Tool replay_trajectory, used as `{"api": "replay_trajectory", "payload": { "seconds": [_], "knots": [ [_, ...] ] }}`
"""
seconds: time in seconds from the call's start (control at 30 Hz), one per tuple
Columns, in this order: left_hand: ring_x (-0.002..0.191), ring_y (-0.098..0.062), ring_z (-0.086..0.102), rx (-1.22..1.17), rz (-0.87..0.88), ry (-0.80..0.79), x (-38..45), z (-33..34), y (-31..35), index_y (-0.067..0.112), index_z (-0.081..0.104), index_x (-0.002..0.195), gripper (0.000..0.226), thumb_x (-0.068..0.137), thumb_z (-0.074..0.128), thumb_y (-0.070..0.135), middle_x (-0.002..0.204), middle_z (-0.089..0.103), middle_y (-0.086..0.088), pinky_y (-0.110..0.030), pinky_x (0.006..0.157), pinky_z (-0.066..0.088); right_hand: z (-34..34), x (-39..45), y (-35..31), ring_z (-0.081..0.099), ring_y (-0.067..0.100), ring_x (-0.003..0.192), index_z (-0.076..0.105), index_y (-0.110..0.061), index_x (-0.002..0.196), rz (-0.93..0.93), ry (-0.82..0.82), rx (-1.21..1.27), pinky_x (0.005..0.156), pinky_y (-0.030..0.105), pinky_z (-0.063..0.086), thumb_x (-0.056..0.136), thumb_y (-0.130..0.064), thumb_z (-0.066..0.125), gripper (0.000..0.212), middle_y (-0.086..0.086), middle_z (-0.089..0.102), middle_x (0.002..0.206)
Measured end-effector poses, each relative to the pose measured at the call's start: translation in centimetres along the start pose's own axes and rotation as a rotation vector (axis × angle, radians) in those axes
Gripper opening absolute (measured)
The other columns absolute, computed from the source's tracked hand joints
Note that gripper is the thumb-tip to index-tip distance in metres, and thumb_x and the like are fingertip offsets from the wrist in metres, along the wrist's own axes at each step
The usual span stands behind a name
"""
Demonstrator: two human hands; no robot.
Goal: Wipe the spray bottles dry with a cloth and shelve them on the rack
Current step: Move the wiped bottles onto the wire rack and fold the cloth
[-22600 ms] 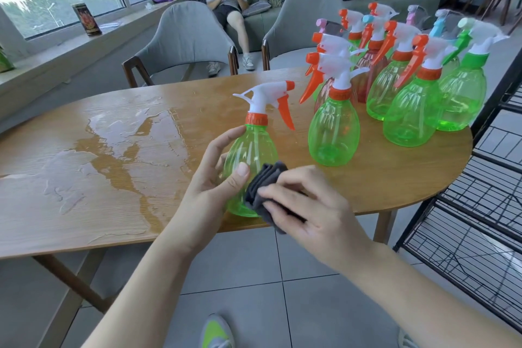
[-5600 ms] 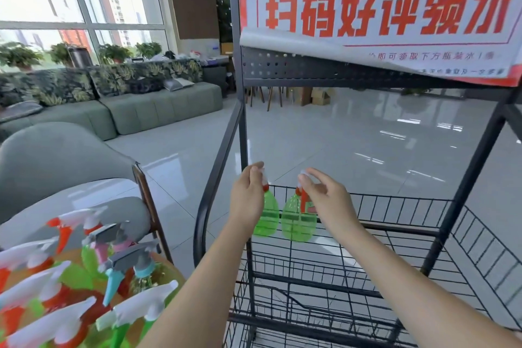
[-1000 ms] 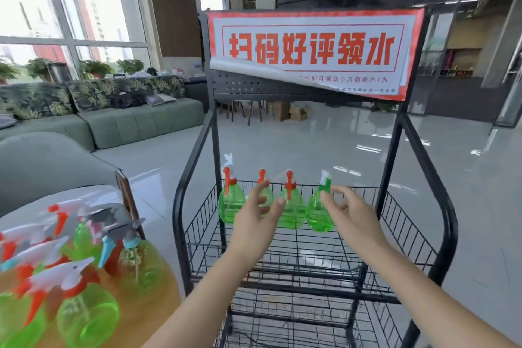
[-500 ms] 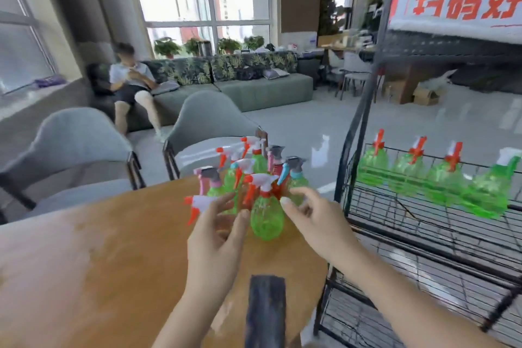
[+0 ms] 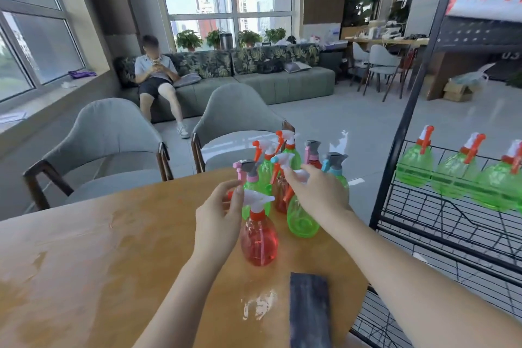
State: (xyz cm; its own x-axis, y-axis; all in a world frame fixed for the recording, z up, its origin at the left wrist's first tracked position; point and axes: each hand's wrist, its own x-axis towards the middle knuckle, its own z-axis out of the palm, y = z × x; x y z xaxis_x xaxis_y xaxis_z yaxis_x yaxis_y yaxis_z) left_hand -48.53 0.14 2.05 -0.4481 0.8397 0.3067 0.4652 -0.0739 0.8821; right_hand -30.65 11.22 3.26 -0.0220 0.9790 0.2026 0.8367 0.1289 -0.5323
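At the table's right end: spray bottles [image 5: 285, 178] clustered, red bottle [image 5: 258, 237] nearest
Left hand [image 5: 219, 220]: fingers pinch the red bottle's white trigger head
Right hand [image 5: 317, 192]: grips a green bottle [image 5: 300, 219] by its head
Cloth [image 5: 309, 311]: flat at the near edge
Rack [image 5: 452, 220]: green bottles [image 5: 452, 175] shelved

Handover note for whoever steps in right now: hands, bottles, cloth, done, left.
Left hand: fingers at the trigger head of the red bottle, grip not clear.
Right hand: reaching over the near green bottle; grip hidden.
Cloth: folded on the table, near edge, in neither hand.
Done: at least three green bottles on the rack.
Left: the table cluster, roughly eight bottles; wipe, then shelve.
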Motion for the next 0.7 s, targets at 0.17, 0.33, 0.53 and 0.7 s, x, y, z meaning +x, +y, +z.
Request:
{"api": "replay_trajectory", "payload": {
  "seconds": [0.17,0.33,0.53,0.7],
  "knots": [
    [0.066,-0.01,0.071,0.033,-0.044,-0.145,-0.6,-1.3,0.3,0.038,0.072,0.115,0.018,0.107,0.056,0.035,0.076,0.076,0.004,-0.028,0.062,0.055,0.5,-1.1,0.7,0.072,0.025,0.108,0.055,-0.035,0.146,0.009,-0.115,0.468,0.086,0.047,0.063,0.089,-0.068,0.057,0.066,-0.002,0.066,0.131],
    [0.084,-0.018,0.076,-0.137,-0.153,-0.28,-1.8,-2.2,0.6,0.046,0.076,0.113,0.021,0.107,0.06,0.035,0.088,0.08,0.002,-0.04,0.084,0.062,-0.6,-3.9,2.8,0.075,0.016,0.097,0.065,-0.034,0.136,-0.009,-0.142,0.833,0.075,0.035,0.065,0.093,-0.044,0.076,0.045,0.003,0.073,0.117],
    [0.081,-0.013,0.075,-0.308,-0.159,-0.273,-3.5,0.1,3.7,0.036,0.082,0.107,0.02,0.104,0.064,0.028,0.091,0.08,-0.005,-0.03,0.079,0.052,-6.4,-6.6,5.5,0.078,0.026,0.09,0.073,-0.023,0.123,-0.009,-0.077,1.03,0.076,0.036,0.065,0.094,-0.033,0.074,0.031,0.014,0.079,0.096],
    [0.085,-0.019,0.077,-0.485,-0.059,-0.365,-4.9,4.1,10.4,0.028,0.081,0.113,0.018,0.102,0.067,0.025,0.093,0.081,-0.007,-0.024,0.077,0.055,-14.3,-8.4,8.9,0.078,0.028,0.091,0.071,-0.031,0.118,-0.061,0.059,0.98,0.084,0.04,0.063,0.09,-0.041,0.071,0.03,0.013,0.079,0.091]
  ]
}}
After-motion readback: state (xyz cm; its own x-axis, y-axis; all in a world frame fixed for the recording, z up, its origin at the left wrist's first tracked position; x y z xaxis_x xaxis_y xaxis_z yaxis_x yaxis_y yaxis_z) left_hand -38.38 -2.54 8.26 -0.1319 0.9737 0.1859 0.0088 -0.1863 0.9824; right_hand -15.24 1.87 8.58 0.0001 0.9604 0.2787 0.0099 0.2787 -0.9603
